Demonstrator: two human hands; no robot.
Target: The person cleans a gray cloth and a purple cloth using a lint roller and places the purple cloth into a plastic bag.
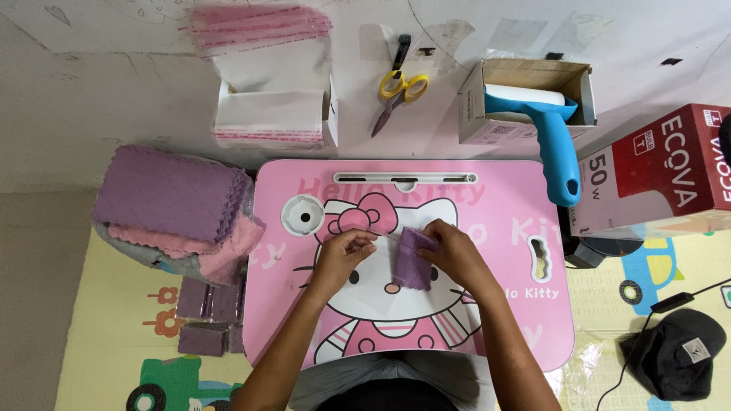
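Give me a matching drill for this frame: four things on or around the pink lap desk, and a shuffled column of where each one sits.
Things:
1. scissors
2. lint roller
3. purple cloth stack
4. folded purple cloth

Places:
A. left of the pink lap desk, on a heap of pink cloths
B. on the desk, held by the right hand, with the left hand pinching clear film beside it
C. beyond the desk's far edge, near the middle
D. head in an open cardboard box, blue handle pointing out towards the desk

Pairs: 1-C, 2-D, 3-A, 4-B
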